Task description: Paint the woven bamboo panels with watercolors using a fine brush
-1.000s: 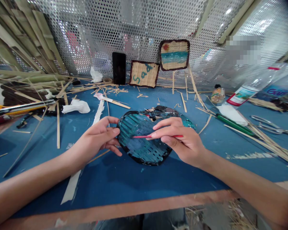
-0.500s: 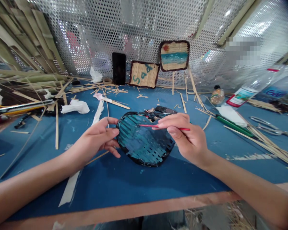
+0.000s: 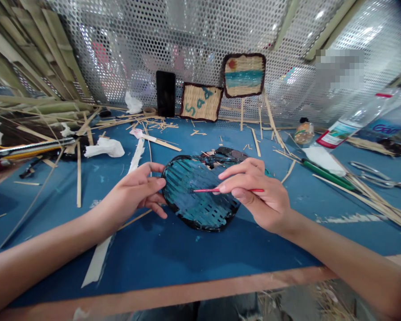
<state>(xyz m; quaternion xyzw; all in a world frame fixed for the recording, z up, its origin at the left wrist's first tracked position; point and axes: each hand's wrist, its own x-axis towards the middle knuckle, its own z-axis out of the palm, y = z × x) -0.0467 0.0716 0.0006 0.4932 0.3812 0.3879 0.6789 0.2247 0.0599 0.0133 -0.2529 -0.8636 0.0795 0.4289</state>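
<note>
A round woven mat [image 3: 197, 196], painted teal with a dark rim, lies tilted on the blue table [image 3: 173, 254]. My left hand [image 3: 137, 191] grips its left edge between thumb and fingers. My right hand [image 3: 254, 191] pinches a thin red paintbrush [image 3: 220, 190], whose tip rests on the mat's middle. Behind the mat sits a dark palette [image 3: 227, 156] with wet paint.
Bamboo strips litter the table and pile up at left [image 3: 36, 116]. Two woven mats [image 3: 200, 102] and a black phone [image 3: 165, 93] lean on the mesh wall. Plastic bottles [image 3: 357, 120], a small jar [image 3: 303, 131], green-handled tool [image 3: 324, 174] and scissors [image 3: 377, 178] lie at right. A utility knife [image 3: 26, 149] is at left.
My right hand moved the brush up toward the mat's far edge, then back down to its middle. The left hand kept its hold on the rim.
</note>
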